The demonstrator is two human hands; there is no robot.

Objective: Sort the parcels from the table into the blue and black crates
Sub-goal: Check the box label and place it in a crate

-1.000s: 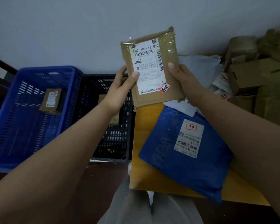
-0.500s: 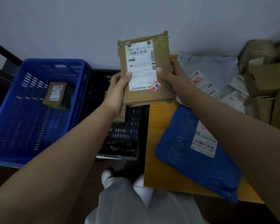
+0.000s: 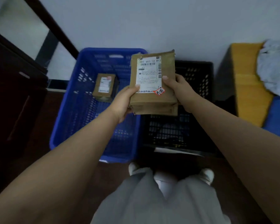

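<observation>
I hold a flat brown parcel (image 3: 166, 101) with a white label and a red sticker upright in both hands. My left hand (image 3: 122, 103) grips its lower left edge, thumb on the label. My right hand (image 3: 178, 85) grips its right edge, thumb on the label's side. The parcel hangs above the seam between the blue crate (image 3: 81, 101) on the left and the black crate (image 3: 194, 126) on the right. A small brown box (image 3: 104, 87) lies inside the blue crate. What the black crate holds is hidden behind the parcel.
The yellow table (image 3: 247, 88) stands at the right with a grey bag (image 3: 275, 68) and a blue bag (image 3: 278, 118) on it. Dark wooden furniture (image 3: 14, 102) stands left of the blue crate. My legs and shoes (image 3: 205, 175) are below the crates.
The view has swung left from the table toward the crates. Both hands carried the brown parcel left and lower, from above the table edge to above the two crates.
</observation>
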